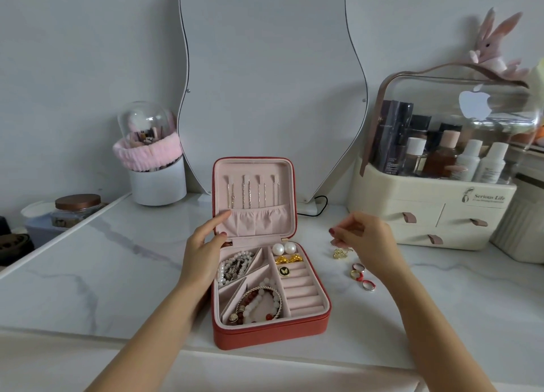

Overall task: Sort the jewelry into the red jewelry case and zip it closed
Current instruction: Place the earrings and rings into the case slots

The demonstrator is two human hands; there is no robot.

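Red on the outside and soft pink on the inside, my jewelry case [266, 330] is sitting wide open in the middle of the white marble table [97, 262], so I am able to see every little room in it. My left hand [203, 250] is resting at the case's 9 o'clock side, with straight, relaxed fingers touching the edge of the standing lid [253, 197], and I think I am doing that to keep the lid from flopping down. Thin necklaces [250, 193] are hanging on hooks in the lid so they are not getting tangled. Pearl beads [235, 266] are lying in the 10 o'clock room and round bracelets [259, 305] in the 7 o'clock room. Two big pearl earrings [284, 248], gold pieces [290, 258] and a black butterfly piece [284, 271] are sitting at the 1 o'clock end, above the ring rolls [301, 291], which are waiting bare. My right hand [363, 238] is hovering at 3 o'clock of the case, fingers curled in a narrow pinch, but I cannot tell if it is holding anything. Just under it a gold ring [338, 253] and three red and gold rings [360, 275] are lying on the table, so sorting is not done and zipping is waiting.
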